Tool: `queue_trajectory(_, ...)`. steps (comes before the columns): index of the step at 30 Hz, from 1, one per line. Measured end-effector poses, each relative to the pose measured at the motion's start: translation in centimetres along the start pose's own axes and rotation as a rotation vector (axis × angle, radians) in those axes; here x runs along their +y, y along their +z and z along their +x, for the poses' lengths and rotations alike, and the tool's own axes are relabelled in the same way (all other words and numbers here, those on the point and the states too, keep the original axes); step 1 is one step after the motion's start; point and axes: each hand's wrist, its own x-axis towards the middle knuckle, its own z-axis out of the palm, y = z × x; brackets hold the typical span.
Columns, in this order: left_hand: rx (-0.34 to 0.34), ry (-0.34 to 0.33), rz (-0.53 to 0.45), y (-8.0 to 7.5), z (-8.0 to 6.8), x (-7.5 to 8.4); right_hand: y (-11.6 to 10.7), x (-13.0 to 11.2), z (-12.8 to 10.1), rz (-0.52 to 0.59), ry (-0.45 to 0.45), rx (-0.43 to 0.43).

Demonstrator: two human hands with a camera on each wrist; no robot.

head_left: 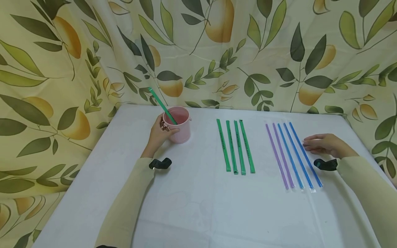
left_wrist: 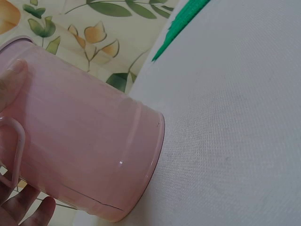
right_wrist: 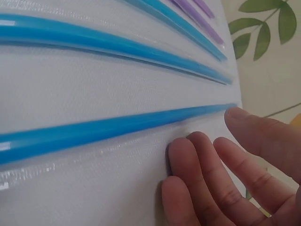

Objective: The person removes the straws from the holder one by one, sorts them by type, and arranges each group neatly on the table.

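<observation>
My left hand (head_left: pixel 158 136) holds a small pink bucket (head_left: pixel 182 133) at the table's far left, its thumb and fingers round the side. One slim green stick packet (head_left: pixel 159 100) with dark print leans out of the bucket's mouth. On the right, my right hand (head_left: pixel 325 144) is beside the rightmost blue straw (head_left: pixel 305 154). Its fingers are loosely bent and grip nothing; the right wrist view shows the fingertips close to that straw, and whether they touch it I cannot tell. Two more blue straws (head_left: pixel 289 155) and two purple straws (head_left: pixel 276 155) lie alongside, in clear wrappers.
Several green stick packets (head_left: pixel 230 146) lie in a row on the white-covered table (head_left: pixel 192 193), between the bucket and the straws. Behind the table hangs a fabric backdrop (head_left: pixel 223 69) printed with leaves and fruit. A black band with a small device sits at each wrist.
</observation>
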Motion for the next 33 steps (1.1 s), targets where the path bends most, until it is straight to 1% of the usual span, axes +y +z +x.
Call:
queue_trajectory(4, 0.001, 0.018, -0.018, 0.1, 0.0, 0.0, -0.3, 0.2, -0.5, 0.049, -0.015, -0.016)
queue_trajectory(8, 0.004, 0.032, -0.025, 0.0, -0.1, -0.2, -0.2, -0.1, -1.2, 0.071, -0.051, -0.013)
queue_trajectory(11, 0.0, 0.028, -0.017, 0.0, -0.1, -0.3, -0.1, -0.5, -1.8, 0.097, -0.105, -0.013)
queue_trajectory(13, -0.002, 0.027, -0.009, 0.1, -0.1, -0.3, 0.2, -1.0, -2.2, 0.092, -0.159, -0.014)
queue_trajectory(15, -0.003, 0.027, -0.002, 0.1, 0.0, -0.4, 0.6, -1.8, -2.5, 0.086, -0.212, -0.014)
queue_trajectory(18, -0.002, 0.025, -0.014, 0.1, 0.7, -1.4, 1.4, -3.2, -3.0, 0.07, -0.281, -0.002)
queue_trajectory(22, 0.006, 0.013, -0.025, 0.1, 1.8, -3.2, 2.7, -5.2, -3.5, 0.047, -0.357, 0.0)
queue_trajectory(23, 0.007, 0.012, -0.02, 0.1, 1.9, -3.3, 3.1, -5.7, -3.6, 0.04, -0.377, -0.002)
queue_trajectory(28, 0.016, 0.019, 0.001, 0.2, 2.0, -3.6, 4.7, -8.3, -4.1, -0.005, -0.453, -0.028)
queue_trajectory(33, 0.018, 0.018, 0.002, 0.2, 2.1, -3.5, 6.2, -11.0, -4.7, -0.081, -0.486, -0.041)
